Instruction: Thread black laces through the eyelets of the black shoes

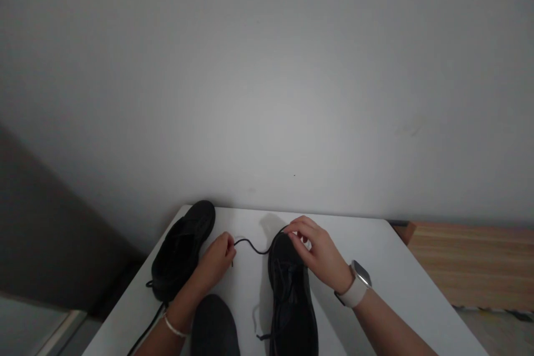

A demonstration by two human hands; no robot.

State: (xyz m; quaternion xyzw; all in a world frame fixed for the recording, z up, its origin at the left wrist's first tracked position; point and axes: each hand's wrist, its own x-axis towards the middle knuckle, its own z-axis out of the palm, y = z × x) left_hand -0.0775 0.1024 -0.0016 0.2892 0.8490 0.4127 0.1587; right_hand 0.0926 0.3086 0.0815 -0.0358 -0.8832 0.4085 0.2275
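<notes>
My left hand (219, 256) is closed in a pinch on one end of a thin black cord (250, 242), and a short tip hangs below the fingers. From there the cord curves across the white table to the toe of a black lace-up shoe (287, 289). My right hand (315, 247) is at that toe, its fingertips pinching the cord along the front edge. The shoe points away from me, with a loose lace end lying at its left side. Left of my left hand sits another black shoe (183, 250).
A dark grey rounded piece (214, 325), perhaps an insole, lies at the bottom between my arms. Another black cord (146, 329) runs behind the left shoe. The white table (375, 256) meets a grey wall (267, 94). A wooden surface (471, 264) is lower right.
</notes>
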